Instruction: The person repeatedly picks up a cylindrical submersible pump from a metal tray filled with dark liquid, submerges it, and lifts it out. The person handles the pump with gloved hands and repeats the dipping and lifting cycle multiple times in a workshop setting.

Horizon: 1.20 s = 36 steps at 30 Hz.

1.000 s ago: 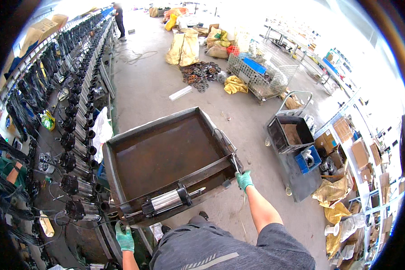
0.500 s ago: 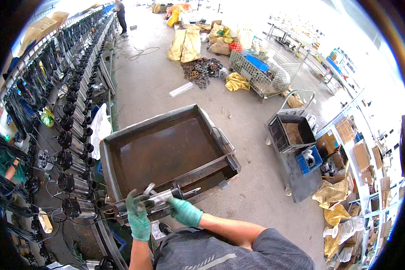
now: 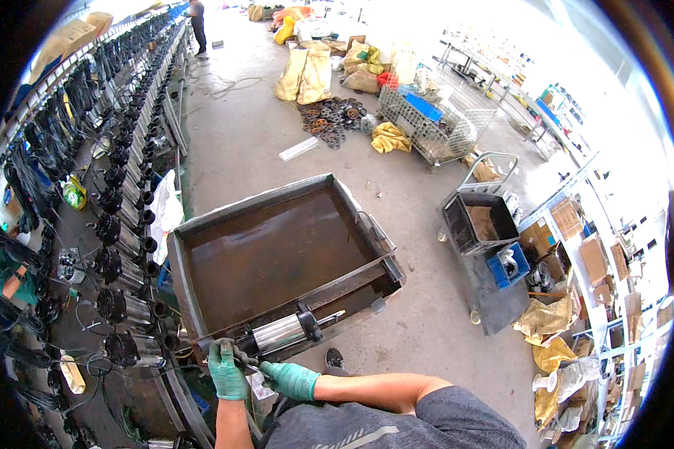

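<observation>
A shiny metal cylinder with black end fittings [image 3: 275, 334], like a pump motor, lies tilted along the near ledge of a large metal tank [image 3: 189, 280]. A thin shaft sticks out of its right end. My left hand [image 3: 229, 372], in a green glove with dark fingertips, is closed at the cylinder's left end; what it grips is hidden. Close beside it, my right hand [image 3: 292, 380], gloved alike, is closed just below the cylinder. A small piece of metal shows at its fingertips, too small to name.
Brown liquid fills the tank. Rows of similar motors [image 3: 131, 307] line a bench at left, where another person's arm [image 3: 15, 280] shows. To the right stand a trolley [image 3: 494, 299] with a black crate [image 3: 481, 223] and a wire cage cart [image 3: 427, 123]. Sacks [image 3: 305, 73] sit farther back.
My right hand has left the cylinder's right part and moved left and down, next to my left hand. The small metal piece that stood up by my left hand no longer shows there.
</observation>
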Available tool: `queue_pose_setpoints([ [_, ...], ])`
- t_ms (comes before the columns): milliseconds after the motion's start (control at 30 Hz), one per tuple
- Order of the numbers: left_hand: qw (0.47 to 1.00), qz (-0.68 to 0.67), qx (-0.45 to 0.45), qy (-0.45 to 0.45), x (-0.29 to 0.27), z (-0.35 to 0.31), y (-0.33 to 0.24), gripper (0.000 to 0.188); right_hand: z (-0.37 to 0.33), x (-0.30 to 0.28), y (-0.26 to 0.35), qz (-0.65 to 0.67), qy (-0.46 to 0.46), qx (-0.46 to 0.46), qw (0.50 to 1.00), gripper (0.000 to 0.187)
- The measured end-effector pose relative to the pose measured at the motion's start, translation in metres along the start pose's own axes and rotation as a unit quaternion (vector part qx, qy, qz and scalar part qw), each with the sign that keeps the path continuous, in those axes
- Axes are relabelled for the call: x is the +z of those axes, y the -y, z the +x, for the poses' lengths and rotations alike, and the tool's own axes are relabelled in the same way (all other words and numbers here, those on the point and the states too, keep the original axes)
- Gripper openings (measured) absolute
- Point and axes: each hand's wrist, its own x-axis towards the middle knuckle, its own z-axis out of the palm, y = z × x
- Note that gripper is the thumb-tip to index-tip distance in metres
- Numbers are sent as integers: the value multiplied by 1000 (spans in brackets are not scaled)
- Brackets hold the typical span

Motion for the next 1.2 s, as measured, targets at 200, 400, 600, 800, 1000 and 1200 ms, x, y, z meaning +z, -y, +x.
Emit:
queue_pose_setpoints([
  [200, 981, -49, -98, -163, -91, 35, 8, 19, 8, -67, 21, -91, -118, -71, 986, 34],
  [400, 958, 2, -199, -206, -168, 51, 33, 21, 25, -130, -5, -257, -216, -85, 938, 22],
  [600, 954, 44, -229, -186, -183, 65, 49, 21, 40, -129, -29, -265, -116, -26, 957, 18],
  [800, 967, 33, -236, -89, -183, 73, 37, 20, 41, -130, -30, -234, -162, -38, 958, 14],
  [1000, 963, 57, -250, -81, -172, 78, 28, 24, 42, -127, -28, -243, -188, -38, 951, 12],
  [1200, 962, 65, -260, -58, -175, 81, 25, 21, 43, -127, -26, -243, -194, -30, 950, 13],
])
